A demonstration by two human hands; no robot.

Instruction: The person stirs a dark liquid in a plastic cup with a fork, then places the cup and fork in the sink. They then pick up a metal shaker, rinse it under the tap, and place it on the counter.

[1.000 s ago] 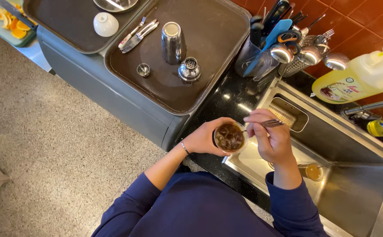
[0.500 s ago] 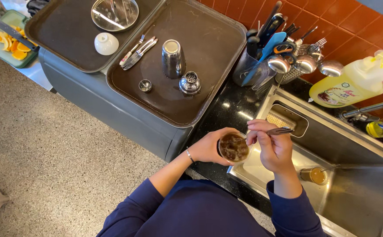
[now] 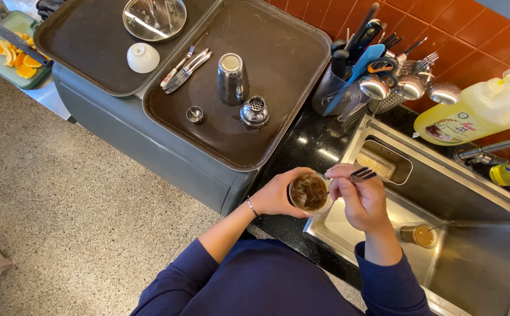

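Over the sink's near edge, the left hand (image 3: 278,196) wraps around a glass (image 3: 309,192) full of brown, frothy drink, and the right hand (image 3: 357,199) pinches a fork (image 3: 361,174) just above its rim. Down in the steel sink (image 3: 477,257) stands a second glass (image 3: 420,235) with amber liquid. Beyond, a holder (image 3: 331,96) bristles with utensils, a yellow jug (image 3: 471,114) leans by the wall, and a brown tray (image 3: 278,70) carries a metal cup (image 3: 233,77).
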